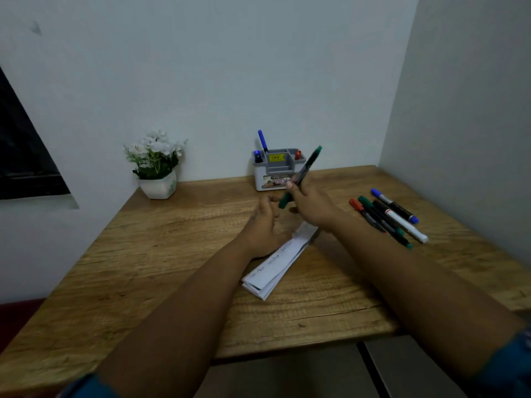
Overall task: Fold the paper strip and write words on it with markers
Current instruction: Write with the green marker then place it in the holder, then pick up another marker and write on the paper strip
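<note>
A folded white paper strip (274, 267) with handwriting on it lies on the wooden table (161, 254), under and between my forearms. My right hand (309, 205) is raised above the table and grips a green marker (307, 168) that points up and to the right; its green cap end shows below the fingers. Just left of it is my left hand (263, 225), held over the far end of the strip with fingers loosely apart and nothing in it.
Several markers (388, 218) in red, green, black and blue lie in a row at the right. A grey and white pen holder (277, 169) with blue and red pens stands at the back wall. A white pot of flowers (158, 165) stands at the back left.
</note>
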